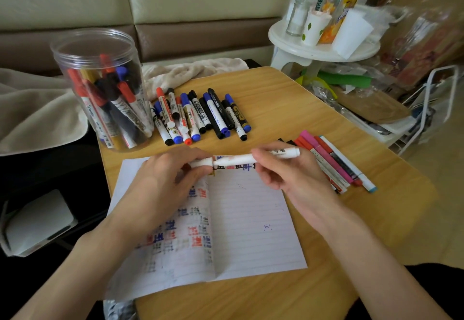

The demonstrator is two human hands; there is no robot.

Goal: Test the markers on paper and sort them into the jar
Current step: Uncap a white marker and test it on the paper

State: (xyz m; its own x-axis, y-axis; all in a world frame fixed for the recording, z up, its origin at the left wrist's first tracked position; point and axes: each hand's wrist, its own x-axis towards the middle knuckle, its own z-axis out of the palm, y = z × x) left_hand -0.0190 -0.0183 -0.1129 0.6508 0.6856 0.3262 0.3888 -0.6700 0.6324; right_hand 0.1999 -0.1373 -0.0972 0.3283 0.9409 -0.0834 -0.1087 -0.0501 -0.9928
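A white marker lies level above the top edge of the lined paper. My left hand pinches its cap end, and my right hand grips its barrel. The paper carries rows of red, blue and black test marks on its left half. At the table's far left stands a clear plastic jar with several markers upright inside. A loose pile of markers lies beyond the paper. To the right of my right hand lies a second group of slim markers, pink, red and white.
The wooden table ends close on the right, where a white rack and clutter stand. A white stool holds cups and bottles at the back right. A beige blanket lies behind the jar.
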